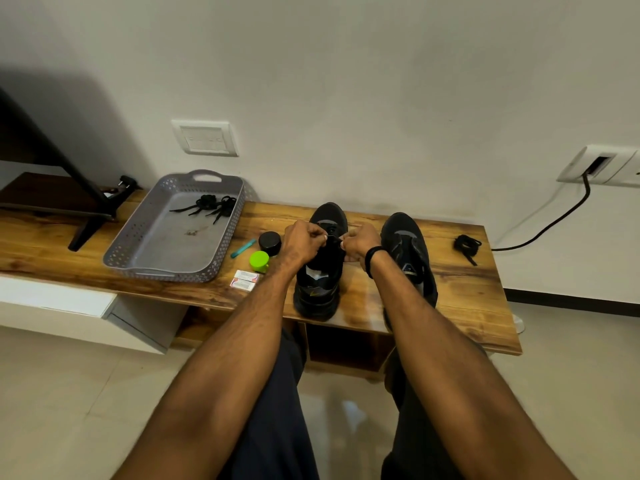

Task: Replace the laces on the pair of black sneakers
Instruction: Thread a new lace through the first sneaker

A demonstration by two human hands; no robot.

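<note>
One black sneaker [320,289] stands on the wooden desk [460,289] just beside the other sneaker [408,244]. Over the first, the left hand [303,242] and right hand [360,242] each pinch a thin black lace [334,239] tight between finger and thumb. That lace looks soft, light and floppy, so I think holding it close to its end works best.

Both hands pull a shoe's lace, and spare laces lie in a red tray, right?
No: the head view shows a grey tray, not red, with black laces in it. The left hand and right hand pinch a lace on the sneaker.
</note>
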